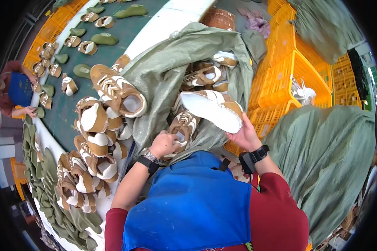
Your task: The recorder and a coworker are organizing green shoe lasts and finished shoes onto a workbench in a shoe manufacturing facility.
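Note:
My right hand [244, 136] grips a brown and white shoe upper [211, 107], held up with its white insole side showing. My left hand [163, 143] is closed on another brown and white shoe upper [184, 127] that lies in the mouth of an open green woven sack [163, 71]. More uppers of the same kind fill the sack [205, 75]. Both wrists wear dark bands.
A pile of brown and white uppers [96, 138] lies on the green conveyor belt [67, 108] at my left. Green shoe lasts [104, 39] and more uppers ride the belt farther off. Another person [14, 90] works at the far left. Yellow crates [293, 75] and a full green sack [326, 150] stand at right.

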`<state>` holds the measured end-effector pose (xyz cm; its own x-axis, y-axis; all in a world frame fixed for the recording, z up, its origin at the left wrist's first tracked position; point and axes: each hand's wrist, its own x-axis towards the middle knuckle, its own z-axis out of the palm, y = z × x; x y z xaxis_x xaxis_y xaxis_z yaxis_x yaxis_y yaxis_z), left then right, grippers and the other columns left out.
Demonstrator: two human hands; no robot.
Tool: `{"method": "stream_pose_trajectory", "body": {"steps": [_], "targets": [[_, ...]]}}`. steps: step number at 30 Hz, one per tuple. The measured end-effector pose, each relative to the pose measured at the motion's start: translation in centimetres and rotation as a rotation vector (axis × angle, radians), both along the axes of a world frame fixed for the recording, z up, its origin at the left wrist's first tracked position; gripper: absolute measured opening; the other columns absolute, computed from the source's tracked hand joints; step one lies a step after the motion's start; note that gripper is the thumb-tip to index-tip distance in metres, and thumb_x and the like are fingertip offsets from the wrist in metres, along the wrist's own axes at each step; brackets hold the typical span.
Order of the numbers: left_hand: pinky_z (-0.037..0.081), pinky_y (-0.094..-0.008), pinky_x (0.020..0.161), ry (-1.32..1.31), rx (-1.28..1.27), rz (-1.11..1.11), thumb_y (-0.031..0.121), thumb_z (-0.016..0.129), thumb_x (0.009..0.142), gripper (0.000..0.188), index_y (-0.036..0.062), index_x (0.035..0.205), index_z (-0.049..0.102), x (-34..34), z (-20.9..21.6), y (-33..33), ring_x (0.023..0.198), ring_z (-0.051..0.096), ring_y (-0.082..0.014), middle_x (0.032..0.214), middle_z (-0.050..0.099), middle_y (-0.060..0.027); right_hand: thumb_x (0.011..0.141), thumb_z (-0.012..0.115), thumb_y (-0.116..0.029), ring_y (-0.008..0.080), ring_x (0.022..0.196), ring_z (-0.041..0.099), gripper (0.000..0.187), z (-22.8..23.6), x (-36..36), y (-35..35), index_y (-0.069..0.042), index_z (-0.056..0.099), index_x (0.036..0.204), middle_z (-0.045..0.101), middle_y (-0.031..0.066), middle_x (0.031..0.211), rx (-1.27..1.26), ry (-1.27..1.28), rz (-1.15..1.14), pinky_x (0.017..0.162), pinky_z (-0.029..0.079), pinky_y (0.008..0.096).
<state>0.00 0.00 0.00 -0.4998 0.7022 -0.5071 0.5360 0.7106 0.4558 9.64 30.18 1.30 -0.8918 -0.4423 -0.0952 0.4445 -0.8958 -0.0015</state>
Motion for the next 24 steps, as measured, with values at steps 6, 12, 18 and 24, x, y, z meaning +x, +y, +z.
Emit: {"method": "stream_pose_trajectory", "body": {"steps": [6, 12, 18, 24], "targets": [[0.044, -0.0320, 0.081, -0.370, 0.678, 0.457, 0.026, 0.064, 0.077, 0.073, 0.0031, 0.133, 0.024, -1.0, 10.0, 0.7, 0.097, 0.054, -0.0209, 0.104, 0.055, -0.0173, 0.064, 0.071, -0.007, 0.0161, 0.094, 0.052, 0.048, 10.3, -5.2, -5.8, -0.001, 0.045, 0.104, 0.050, 0.0110, 0.108, 1.685, 0.393, -0.352, 0.079, 0.043, 0.0276], [0.042, -0.0296, 0.089, -0.376, 1.161, 0.972, 0.013, 0.067, 0.075, 0.074, 0.0022, 0.131, 0.022, 2.8, 18.5, -5.4, 0.108, 0.046, -0.0158, 0.120, 0.043, -0.0105, 0.057, 0.077, -0.009, 0.0347, 0.097, 0.053, 0.055, 16.2, -7.9, -17.1, -0.006, 0.051, 0.106, 0.040, 0.0223, 0.121, 1.823, 1.332, -0.413, 0.078, 0.047, 0.0370], [0.054, -0.0295, 0.065, -0.438, 1.141, 1.361, 0.037, 0.051, 0.084, 0.052, 0.0020, 0.121, 0.040, 6.2, 24.5, -20.7, 0.095, 0.058, -0.0185, 0.109, 0.055, -0.0096, 0.067, 0.069, -0.002, 0.0221, 0.086, 0.060, 0.051, 17.4, -9.2, -22.2, -0.002, 0.048, 0.114, 0.046, 0.0160, 0.120, 1.465, 1.327, -0.174, 0.072, 0.050, 0.0287], [0.054, -0.0271, 0.062, -0.022, 1.413, 1.667, 0.045, 0.048, 0.085, 0.051, 0.0072, 0.118, 0.043, 6.4, 27.7, -45.3, 0.083, 0.061, -0.0199, 0.104, 0.057, -0.0112, 0.076, 0.054, 0.004, 0.0100, 0.073, 0.058, 0.035, 13.2, -9.7, -21.8, 0.001, 0.050, 0.111, 0.058, 0.0085, 0.099, 1.707, 0.733, -0.134, 0.067, 0.047, 0.0227]]}}
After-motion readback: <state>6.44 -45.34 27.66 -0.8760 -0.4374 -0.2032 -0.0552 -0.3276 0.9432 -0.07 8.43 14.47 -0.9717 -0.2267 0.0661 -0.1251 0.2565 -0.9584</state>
